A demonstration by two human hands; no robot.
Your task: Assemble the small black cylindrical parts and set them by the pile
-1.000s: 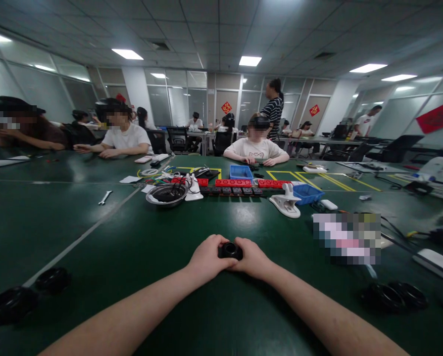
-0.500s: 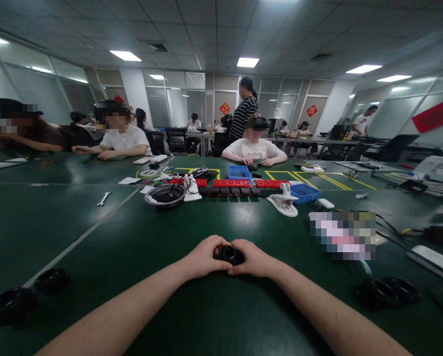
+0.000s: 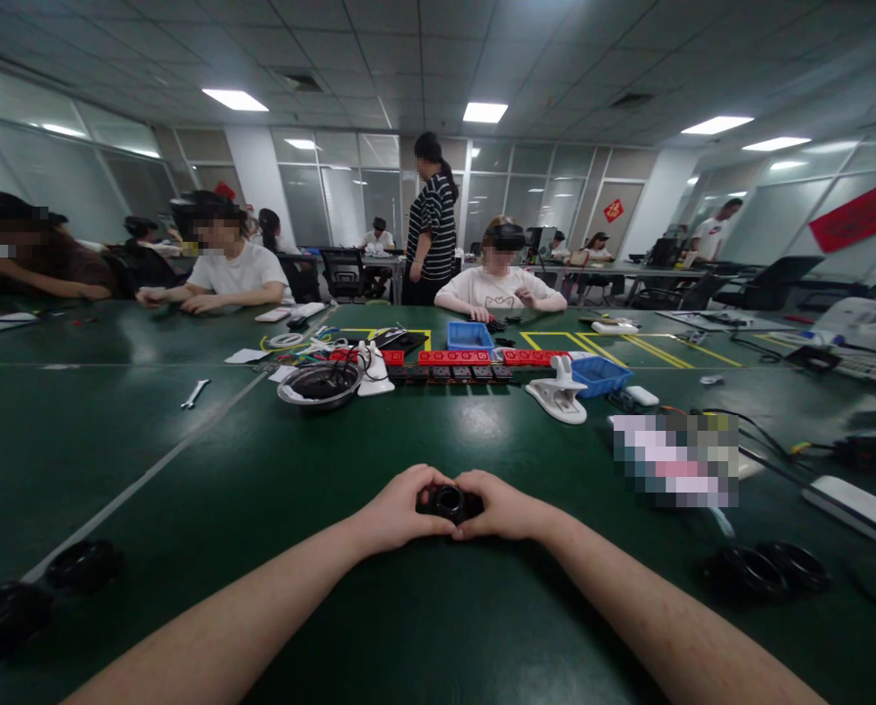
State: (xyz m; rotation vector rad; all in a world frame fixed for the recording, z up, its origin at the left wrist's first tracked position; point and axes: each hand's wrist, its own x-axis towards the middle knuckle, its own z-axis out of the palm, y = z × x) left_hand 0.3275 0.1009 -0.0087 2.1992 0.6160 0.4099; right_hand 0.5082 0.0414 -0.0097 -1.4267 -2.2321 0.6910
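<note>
Both my hands are wrapped around one dark, glossy black part with a round hole (image 3: 450, 502), just above or on the green table in front of me. My left hand (image 3: 406, 504) grips its left side and my right hand (image 3: 497, 505) its right. The two thumbs meet at the near side, and fingers hide much of the part, so its exact kind does not show. To the left lie two black ring-shaped parts, one (image 3: 83, 565) behind the other (image 3: 4, 619). Another pair of black rings (image 3: 747, 573) rests at the right.
Across the green table (image 3: 379, 446) stand red power strips (image 3: 452, 358), blue bins (image 3: 470, 336), white clip stands (image 3: 559, 392) and a metal bowl (image 3: 318, 386) with dark contents. A wrench (image 3: 196, 394) lies left. Several people sit around; one in stripes (image 3: 432, 225) stands behind.
My hands keep the same hold on the black part, with little movement. The standing person in stripes has moved left, and the seated person opposite has raised one hand.
</note>
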